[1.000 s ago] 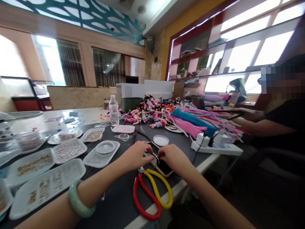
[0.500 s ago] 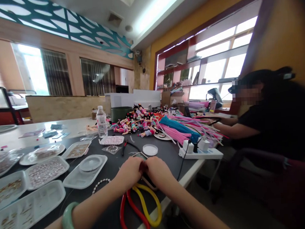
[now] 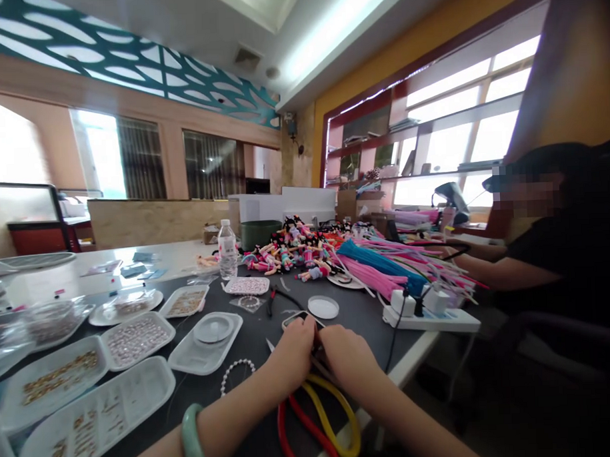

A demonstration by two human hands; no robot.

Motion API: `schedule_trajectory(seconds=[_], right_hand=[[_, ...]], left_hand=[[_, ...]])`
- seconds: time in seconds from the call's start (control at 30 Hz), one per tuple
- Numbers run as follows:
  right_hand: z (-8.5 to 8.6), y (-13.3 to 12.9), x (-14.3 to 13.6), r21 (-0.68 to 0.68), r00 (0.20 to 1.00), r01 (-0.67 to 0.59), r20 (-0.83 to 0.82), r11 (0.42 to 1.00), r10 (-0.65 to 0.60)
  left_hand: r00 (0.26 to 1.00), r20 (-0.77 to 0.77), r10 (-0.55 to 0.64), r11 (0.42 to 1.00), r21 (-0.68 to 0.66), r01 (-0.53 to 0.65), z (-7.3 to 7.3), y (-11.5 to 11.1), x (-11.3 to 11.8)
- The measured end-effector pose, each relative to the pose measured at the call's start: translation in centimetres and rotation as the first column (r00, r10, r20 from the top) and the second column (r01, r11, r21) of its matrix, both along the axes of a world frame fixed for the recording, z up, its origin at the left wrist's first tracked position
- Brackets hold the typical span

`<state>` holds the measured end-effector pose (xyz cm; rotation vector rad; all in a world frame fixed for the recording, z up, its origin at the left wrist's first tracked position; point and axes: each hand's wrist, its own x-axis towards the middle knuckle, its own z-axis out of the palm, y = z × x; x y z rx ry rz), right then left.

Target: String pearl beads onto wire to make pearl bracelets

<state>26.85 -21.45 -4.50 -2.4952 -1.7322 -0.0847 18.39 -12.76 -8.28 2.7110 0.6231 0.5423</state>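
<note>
My left hand (image 3: pixel 300 346) and my right hand (image 3: pixel 339 350) meet at the middle of the dark table mat, fingers curled together. What they pinch is hidden behind the knuckles. Under and behind them lies a flat object with a pale rim (image 3: pixel 295 317). Scissors with red and yellow handles (image 3: pixel 336 421) lie just below, partly covered by my forearms; a blade tip shows left of my left hand. A white bead bracelet (image 3: pixel 238 366) rests to the left. Behind my hands are a round white lid (image 3: pixel 323 307) and black-and-red pliers (image 3: pixel 277 296).
Trays of beads (image 3: pixel 137 339) and of gold-coloured parts (image 3: pixel 60 380) fill the left. A bottle (image 3: pixel 227 250) stands before piled dolls (image 3: pixel 290 249). Blue and pink fuzzy stems (image 3: pixel 381 272) and a power strip (image 3: pixel 431 317) are at the right, where a person in black (image 3: pixel 576 246) sits.
The view has turned slightly left, so everything sits further right in the picture. My hands stay close together, with the fingers still curled.
</note>
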Motion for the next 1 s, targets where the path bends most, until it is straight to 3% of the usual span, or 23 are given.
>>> schedule_trajectory(seconds=[0.17,0.47,0.6,0.7,0.83,1.0], right_hand=[[0.5,1.4,-0.8,0.072,1.0,-0.026,0.015,0.997,0.025],[0.8,3.2,-1.3,0.282,0.992,-0.123,0.051,0.951,0.113],[0.7,3.4,-1.5,0.404,0.987,-0.152,0.109,0.902,0.118],[0.2,3.1,-1.5,0.509,0.979,-0.179,0.175,0.842,0.103],[-0.1,2.9,-1.3,0.598,0.966,-0.212,0.25,0.773,0.071],[0.0,3.8,-1.0,0.695,0.982,-0.189,0.149,0.694,0.118]], left_hand=[[0.991,0.119,0.061,0.994,-0.102,-0.049,0.8,1.1,-0.4],[0.921,0.244,0.304,0.921,-0.323,-0.219,3.9,2.5,-1.3],[0.888,0.33,0.319,0.886,-0.438,-0.155,4.9,3.2,-1.5],[0.874,0.332,0.356,0.799,-0.594,-0.1,5.5,3.3,-1.6],[0.876,0.317,0.364,0.708,-0.705,-0.039,6.5,2.7,-1.7],[0.869,0.356,0.344,0.632,-0.772,0.066,7.6,2.2,-2.3]])
